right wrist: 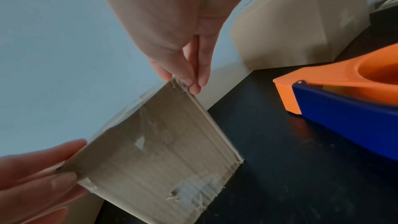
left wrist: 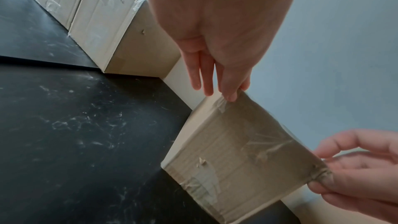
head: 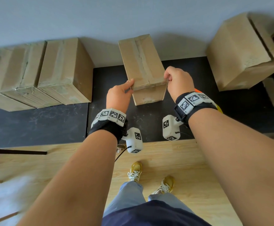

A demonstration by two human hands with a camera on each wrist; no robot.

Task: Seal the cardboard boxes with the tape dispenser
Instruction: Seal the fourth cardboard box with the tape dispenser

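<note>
Head view: small cardboard box point(head: 142, 66) at centre on the dark bench point(head: 35, 124), long way toward the wall, clear tape along its top seam and down the near end. Left hand point(head: 119, 97) at the box's near top corner toward 9 o'clock, thumb on top and fingertip point(left wrist: 230, 97) below, pinching the edge; other fingers straight and loose. Right hand point(head: 177, 82) at the near top corner toward 3 o'clock, fingers curled, thumb and fingertips point(right wrist: 193, 89) pinching the cardboard edge. Tape dispenser point(right wrist: 344, 101), orange and blue, flat on the bench toward 3 o'clock of the box, near it but not touching, mostly hidden behind the right wrist from the head. Row of taped boxes point(head: 63, 70) toward 9 o'clock against the wall; larger box point(head: 243, 53) toward 2 o'clock. Wooden floor point(head: 181, 160) below the bench edge at 6 o'clock.
</note>
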